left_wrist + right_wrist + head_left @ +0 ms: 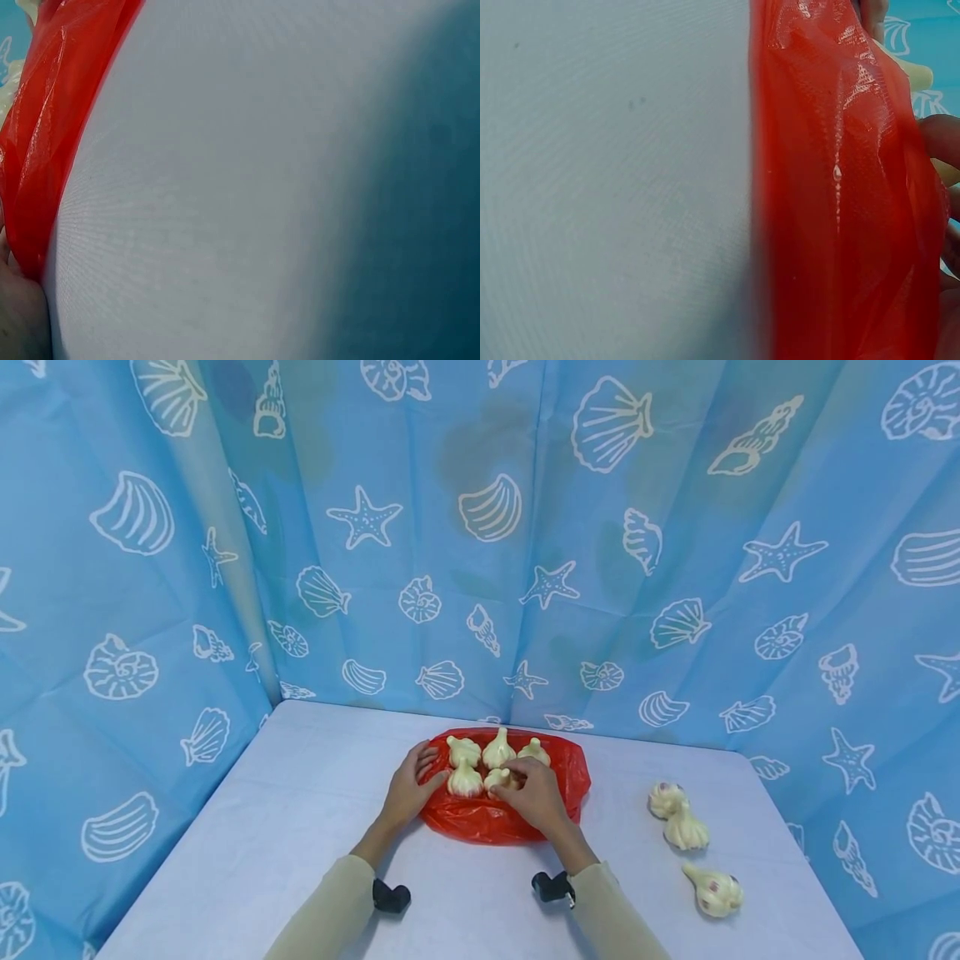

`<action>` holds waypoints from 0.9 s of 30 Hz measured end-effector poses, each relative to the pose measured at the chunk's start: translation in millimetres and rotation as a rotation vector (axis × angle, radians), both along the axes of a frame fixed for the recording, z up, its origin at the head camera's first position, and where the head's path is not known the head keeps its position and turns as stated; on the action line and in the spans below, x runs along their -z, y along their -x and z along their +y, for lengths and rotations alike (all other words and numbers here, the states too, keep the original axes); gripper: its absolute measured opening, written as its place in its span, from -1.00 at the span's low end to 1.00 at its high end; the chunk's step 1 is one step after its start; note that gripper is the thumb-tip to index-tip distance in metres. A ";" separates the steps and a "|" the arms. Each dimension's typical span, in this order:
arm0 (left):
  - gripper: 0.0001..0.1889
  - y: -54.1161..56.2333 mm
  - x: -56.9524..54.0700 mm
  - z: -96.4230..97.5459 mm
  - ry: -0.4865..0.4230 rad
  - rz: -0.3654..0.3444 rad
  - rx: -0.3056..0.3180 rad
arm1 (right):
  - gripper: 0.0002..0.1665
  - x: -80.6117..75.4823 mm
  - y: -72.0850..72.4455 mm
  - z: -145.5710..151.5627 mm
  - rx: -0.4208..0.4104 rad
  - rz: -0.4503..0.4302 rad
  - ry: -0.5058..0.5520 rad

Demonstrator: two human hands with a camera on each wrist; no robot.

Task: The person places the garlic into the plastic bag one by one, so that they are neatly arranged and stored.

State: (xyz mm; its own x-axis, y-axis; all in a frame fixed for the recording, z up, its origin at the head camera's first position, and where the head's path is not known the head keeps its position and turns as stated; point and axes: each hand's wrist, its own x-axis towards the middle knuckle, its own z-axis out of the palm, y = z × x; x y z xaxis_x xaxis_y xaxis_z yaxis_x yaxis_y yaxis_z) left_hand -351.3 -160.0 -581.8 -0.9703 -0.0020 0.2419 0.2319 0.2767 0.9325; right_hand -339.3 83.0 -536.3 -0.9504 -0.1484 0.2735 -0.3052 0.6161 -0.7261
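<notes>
Right hand (536, 793) pinching garlic bulb (497, 779) inside red bag (487, 827), near its middle; left hand (407, 787) resting relaxed at bag's left rim. Bulb likely feeling light, firm, slightly slippery; round belly probably offering best hold.

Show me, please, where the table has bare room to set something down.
Bare table: the left side, between the left hand and the blue curtain; also between the red bag and the three loose garlic bulbs. Crowded: the bag, holding more bulbs, with the right hand among them.
</notes>
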 end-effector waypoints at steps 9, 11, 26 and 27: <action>-0.28 -0.4 -0.8 1.0 0.011 -0.004 -0.004 | -0.37 -4.1 -0.8 2.2 0.000 -0.004 -0.002; -0.28 -1.0 -1.7 1.2 0.011 -0.002 -0.004 | -0.37 -5.1 -0.5 2.7 -0.002 -0.001 0.000; -0.28 -1.8 -1.7 1.8 0.019 -0.014 -0.013 | -0.44 -21.8 -10.3 16.5 -0.014 0.052 0.059; -0.28 -1.1 -1.5 1.8 0.018 -0.012 -0.013 | -0.44 -24.6 -12.1 18.5 -0.010 0.053 0.057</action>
State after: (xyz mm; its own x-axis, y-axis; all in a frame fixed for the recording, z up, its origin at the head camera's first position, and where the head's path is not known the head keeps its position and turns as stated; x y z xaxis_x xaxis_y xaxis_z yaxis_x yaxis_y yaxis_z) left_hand -350.2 -158.2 -580.3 -0.9730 -0.0106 0.2308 0.2173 0.2969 0.9299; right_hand -327.2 101.5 -511.7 -0.9330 -0.1407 0.3313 -0.3499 0.5706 -0.7430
